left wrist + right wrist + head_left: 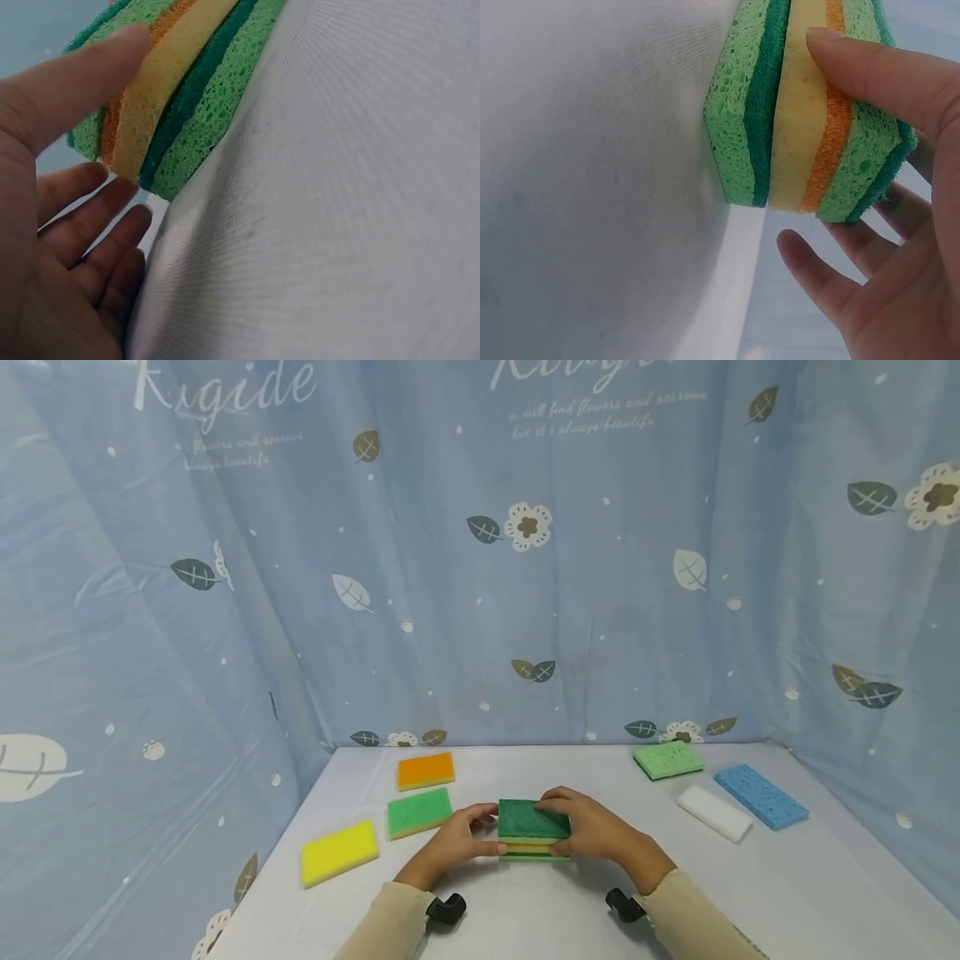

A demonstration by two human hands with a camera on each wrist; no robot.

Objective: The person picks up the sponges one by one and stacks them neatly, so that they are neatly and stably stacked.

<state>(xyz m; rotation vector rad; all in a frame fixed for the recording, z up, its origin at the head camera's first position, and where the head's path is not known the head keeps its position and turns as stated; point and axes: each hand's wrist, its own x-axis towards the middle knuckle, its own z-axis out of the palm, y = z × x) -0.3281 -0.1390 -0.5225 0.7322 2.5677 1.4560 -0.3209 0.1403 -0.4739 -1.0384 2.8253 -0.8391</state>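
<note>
Three scouring sponges form a stack on the table in front of me. The top sponge (523,818) is light green with a dark green scouring face upward. Under it lies a yellow sponge (796,135) with an orange scouring layer, and lowest is another light green sponge (727,112) with a dark green layer. My left hand (459,842) holds the stack's left end, thumb on the front side and fingers around the end. At the right end, my right hand (596,831) grips it with the thumb in front and fingers over the top and back.
On the left lie an orange sponge (426,772), a green sponge (418,813) and a yellow sponge (340,853). To the right are a light green sponge (669,760), a white block (715,814) and a blue sponge (761,796). A patterned curtain (600,610) hangs behind the white table (540,918).
</note>
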